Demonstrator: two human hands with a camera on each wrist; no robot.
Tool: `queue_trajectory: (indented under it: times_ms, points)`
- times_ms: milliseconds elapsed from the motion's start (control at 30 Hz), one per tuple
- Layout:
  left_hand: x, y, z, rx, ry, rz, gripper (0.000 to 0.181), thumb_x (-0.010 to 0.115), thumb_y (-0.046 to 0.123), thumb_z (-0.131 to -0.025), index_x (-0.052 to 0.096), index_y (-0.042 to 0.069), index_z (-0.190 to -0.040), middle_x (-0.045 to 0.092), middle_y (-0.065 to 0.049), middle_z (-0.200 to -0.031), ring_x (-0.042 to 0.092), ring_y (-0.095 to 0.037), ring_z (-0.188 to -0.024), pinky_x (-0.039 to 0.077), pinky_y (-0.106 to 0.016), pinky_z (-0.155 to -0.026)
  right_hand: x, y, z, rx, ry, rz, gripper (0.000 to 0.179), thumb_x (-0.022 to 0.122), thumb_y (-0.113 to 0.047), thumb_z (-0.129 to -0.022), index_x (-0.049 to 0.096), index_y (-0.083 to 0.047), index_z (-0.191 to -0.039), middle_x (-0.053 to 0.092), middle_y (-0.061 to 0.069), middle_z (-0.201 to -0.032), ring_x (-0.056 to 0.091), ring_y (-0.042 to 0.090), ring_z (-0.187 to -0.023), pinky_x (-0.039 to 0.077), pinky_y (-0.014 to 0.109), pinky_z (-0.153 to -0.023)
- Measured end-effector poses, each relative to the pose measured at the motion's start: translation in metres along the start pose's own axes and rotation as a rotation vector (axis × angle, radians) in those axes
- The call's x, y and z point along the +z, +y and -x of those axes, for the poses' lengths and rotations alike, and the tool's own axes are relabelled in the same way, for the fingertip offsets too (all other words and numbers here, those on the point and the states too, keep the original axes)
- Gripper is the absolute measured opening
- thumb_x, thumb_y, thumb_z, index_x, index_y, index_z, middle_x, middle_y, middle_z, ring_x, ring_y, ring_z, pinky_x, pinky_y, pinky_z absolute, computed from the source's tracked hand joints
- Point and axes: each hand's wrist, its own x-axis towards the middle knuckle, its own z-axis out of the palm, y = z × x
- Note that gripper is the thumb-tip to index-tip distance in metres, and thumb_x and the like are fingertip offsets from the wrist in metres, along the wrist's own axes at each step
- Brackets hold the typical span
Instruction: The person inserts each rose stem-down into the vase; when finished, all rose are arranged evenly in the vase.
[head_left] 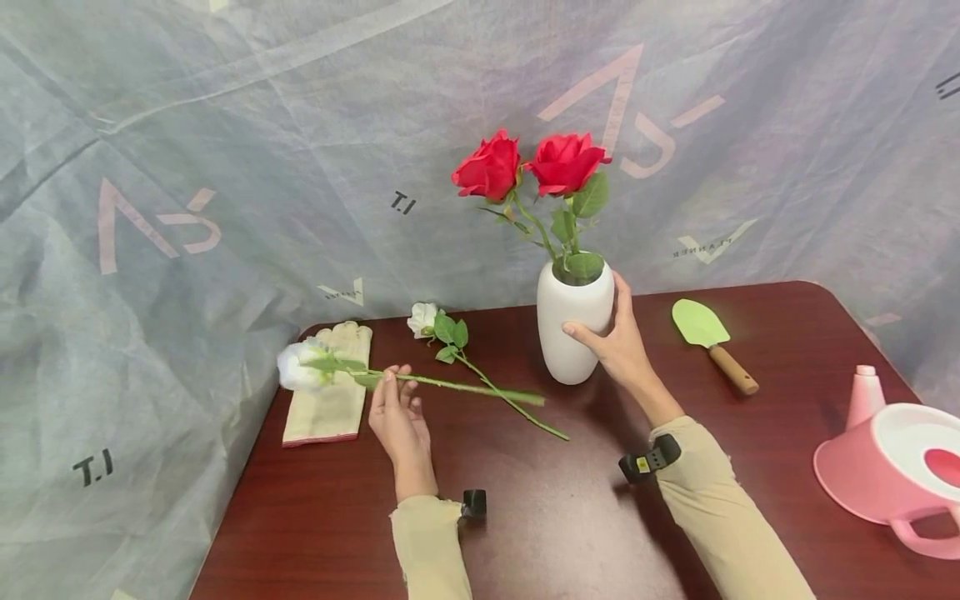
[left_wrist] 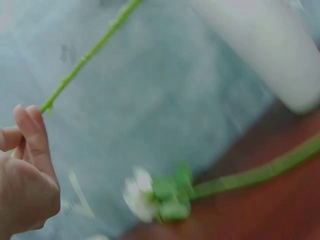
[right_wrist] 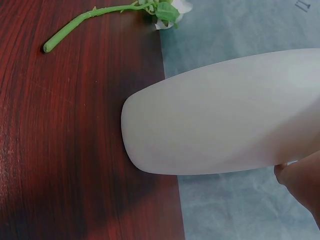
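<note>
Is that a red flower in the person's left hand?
No, the left hand pinches a white flower, while both red roses stand in the white vase.

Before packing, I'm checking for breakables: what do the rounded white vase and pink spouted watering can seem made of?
The rounded white vase: perhaps matte ceramic, judging by its smooth, soft-shaded surface; plastic is possible. The pink spouted watering can: probably satin plastic, given its evenly coloured body.

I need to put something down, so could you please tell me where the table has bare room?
A wide bare patch of table lies between the left sleeve and right sleeve. Another borders the right sleeve, trowel and watering can. Back left is crowded: glove, white rose, and the left hand holding another white rose.
</note>
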Motion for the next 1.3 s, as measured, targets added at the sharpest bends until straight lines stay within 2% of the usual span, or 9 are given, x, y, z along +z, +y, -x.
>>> queue_trajectory:
  times_ms: [133, 267, 533, 767, 967, 1133, 1300]
  points:
    - [0.024, 0.017, 0.004, 0.015, 0.003, 0.158, 0.015, 0.060, 0.016, -0.092, 0.065, 0.002, -0.089, 0.067, -0.008, -0.083, 0.061, -0.010, -0.062, 0.036, -0.013, -0.042, -0.001, 0.000, 0.000, 0.010, 0.000, 0.010, 0.093, 0.074, -0.005, -0.077, 0.013, -0.010, -0.147, 0.032, 0.013, -0.140, 0.039, 0.026, -0.119, 0.031, 0.047, -0.096]
    - [0.047, 0.027, 0.009, 0.044, 0.007, 0.282, 0.015, 0.059, 0.014, -0.092, 0.063, 0.002, -0.085, 0.065, -0.008, -0.079, 0.059, -0.008, -0.058, 0.032, -0.011, -0.040, -0.002, -0.001, 0.000, 0.019, -0.001, 0.014, 0.093, 0.074, -0.006, -0.078, 0.012, -0.011, -0.147, 0.032, 0.013, -0.141, 0.039, 0.026, -0.119, 0.031, 0.047, -0.097]
    - [0.086, 0.034, 0.019, 0.112, 0.040, 0.380, 0.014, 0.059, 0.012, -0.093, 0.059, 0.003, -0.082, 0.061, -0.006, -0.072, 0.054, -0.007, -0.053, 0.030, -0.010, -0.040, 0.000, -0.001, 0.001, 0.020, -0.007, 0.024, 0.092, 0.073, -0.007, -0.079, 0.011, -0.010, -0.147, 0.030, 0.014, -0.141, 0.039, 0.028, -0.119, 0.032, 0.047, -0.095]
    - [0.108, 0.031, 0.017, 0.133, 0.085, 0.373, 0.018, 0.061, 0.016, -0.092, 0.060, 0.005, -0.077, 0.057, -0.003, -0.068, 0.052, -0.007, -0.054, 0.030, -0.011, -0.040, 0.001, -0.002, 0.002, 0.042, -0.012, 0.025, 0.092, 0.073, -0.005, -0.079, 0.012, -0.010, -0.147, 0.031, 0.014, -0.141, 0.039, 0.028, -0.119, 0.032, 0.047, -0.096]
    - [0.120, 0.029, 0.011, 0.196, 0.112, 0.368, 0.020, 0.061, 0.019, -0.092, 0.066, 0.002, -0.082, 0.058, -0.003, -0.068, 0.055, -0.008, -0.057, 0.032, -0.012, -0.041, 0.000, -0.004, 0.002, 0.046, -0.006, 0.040, 0.093, 0.073, -0.006, -0.078, 0.011, -0.010, -0.147, 0.030, 0.014, -0.142, 0.039, 0.028, -0.119, 0.032, 0.048, -0.096]
    - [0.131, 0.028, 0.010, 0.239, 0.108, 0.323, 0.022, 0.059, 0.021, -0.093, 0.067, 0.003, -0.083, 0.057, -0.003, -0.071, 0.055, -0.009, -0.060, 0.032, -0.014, -0.044, 0.000, -0.004, 0.002, 0.044, -0.005, 0.040, 0.093, 0.073, -0.007, -0.078, 0.011, -0.010, -0.147, 0.028, 0.013, -0.143, 0.039, 0.028, -0.118, 0.033, 0.049, -0.094]
    - [0.141, 0.025, 0.011, 0.282, 0.082, 0.271, 0.023, 0.059, 0.020, -0.093, 0.068, 0.002, -0.083, 0.055, -0.005, -0.072, 0.047, -0.009, -0.053, 0.030, -0.015, -0.042, -0.001, -0.004, 0.003, 0.041, -0.006, 0.041, 0.093, 0.074, -0.007, -0.079, 0.011, -0.010, -0.147, 0.027, 0.013, -0.143, 0.038, 0.028, -0.119, 0.032, 0.049, -0.095]
